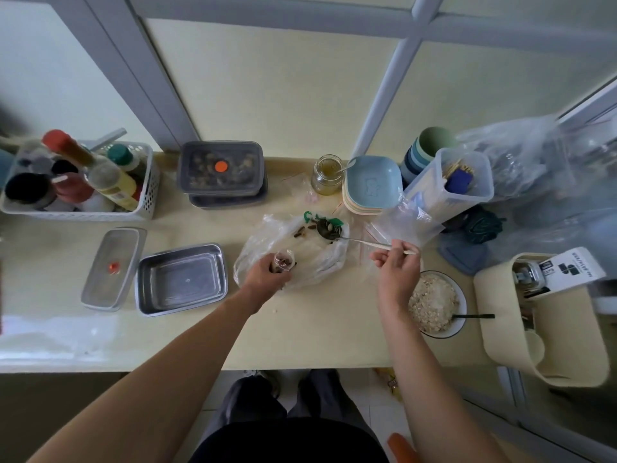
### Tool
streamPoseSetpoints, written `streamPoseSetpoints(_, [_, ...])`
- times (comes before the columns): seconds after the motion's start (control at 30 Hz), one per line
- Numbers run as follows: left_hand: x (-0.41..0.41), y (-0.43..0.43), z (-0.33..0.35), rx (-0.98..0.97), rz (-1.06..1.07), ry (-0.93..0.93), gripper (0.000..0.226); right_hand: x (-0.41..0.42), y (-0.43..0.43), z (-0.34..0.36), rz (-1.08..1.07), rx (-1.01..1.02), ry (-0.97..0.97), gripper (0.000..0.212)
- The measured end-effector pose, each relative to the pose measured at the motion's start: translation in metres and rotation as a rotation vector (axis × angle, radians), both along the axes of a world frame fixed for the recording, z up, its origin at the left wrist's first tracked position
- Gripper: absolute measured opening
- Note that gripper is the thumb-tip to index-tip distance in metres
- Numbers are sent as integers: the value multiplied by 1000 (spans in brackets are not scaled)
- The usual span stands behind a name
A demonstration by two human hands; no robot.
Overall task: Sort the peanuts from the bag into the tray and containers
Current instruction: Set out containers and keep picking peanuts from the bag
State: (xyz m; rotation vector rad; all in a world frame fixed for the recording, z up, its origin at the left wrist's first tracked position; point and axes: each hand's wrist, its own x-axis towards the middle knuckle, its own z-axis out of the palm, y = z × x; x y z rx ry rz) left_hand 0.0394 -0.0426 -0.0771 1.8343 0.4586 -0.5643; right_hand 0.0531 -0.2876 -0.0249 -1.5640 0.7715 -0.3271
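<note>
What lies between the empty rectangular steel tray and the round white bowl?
In the head view, the crumpled clear plastic bag lies there; the left hand grips a small clear cup over it, and the right hand pinches a long metal spoon.

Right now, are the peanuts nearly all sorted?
Not nearly. A few peanuts already sit in the small cup the left hand holds. The right hand holds the spoon, its bowl loaded in the bag. The metal tray looks empty, so filling it is left.

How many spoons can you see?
3. One spoon is in the right hand over the bag; a second spoon stands in the jar; a black spoon lies in the bowl. More may hide in the tall box.
</note>
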Motion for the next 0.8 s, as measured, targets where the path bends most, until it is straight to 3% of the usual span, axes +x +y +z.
streamPoseSetpoints(0.2, [4,-4,4,50,1,2,22,-27,13,11,319,-240,-37,24])
streamPoseSetpoints(0.57, [9,-1,7,93,-49,-66,26,-66,35,62,380,-239,-153,19])
streamPoseSetpoints(0.8, [14,-4,10,17,-4,-105,26,-81,49,74,633,-462,-253,28])
